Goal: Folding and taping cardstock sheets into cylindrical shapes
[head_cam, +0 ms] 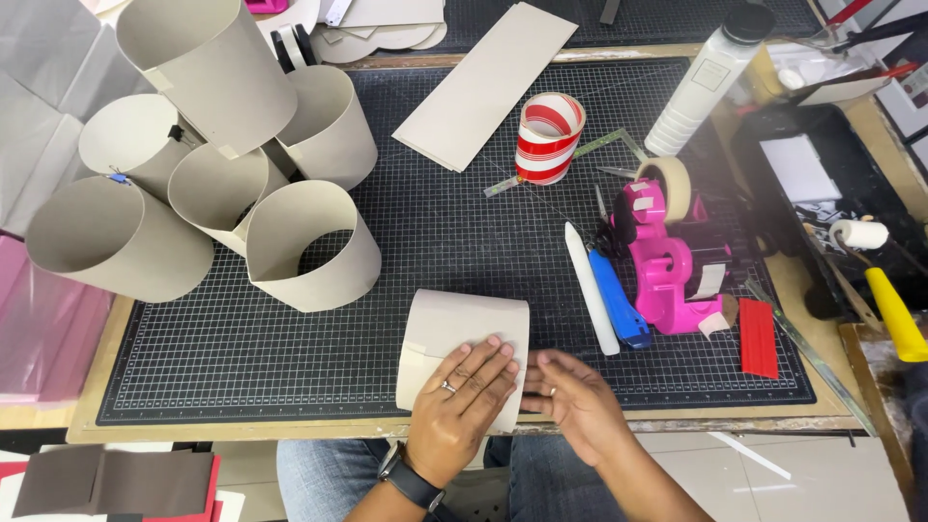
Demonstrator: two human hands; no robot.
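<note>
The left hand [462, 404] presses matt grey card [464, 338] on a dark, gridded rubbery cutting mat [464, 232], beside matt card cylinders [311, 246], a glossy pink plastic tape dispenser [667, 261], a smooth white bone folder [591, 288] and a blue plastic knife [619, 300].

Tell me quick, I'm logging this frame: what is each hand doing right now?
Left hand: open, pressed flat on the curved grey card piece.
Right hand: open, at that card's right edge, holding nothing.
</note>
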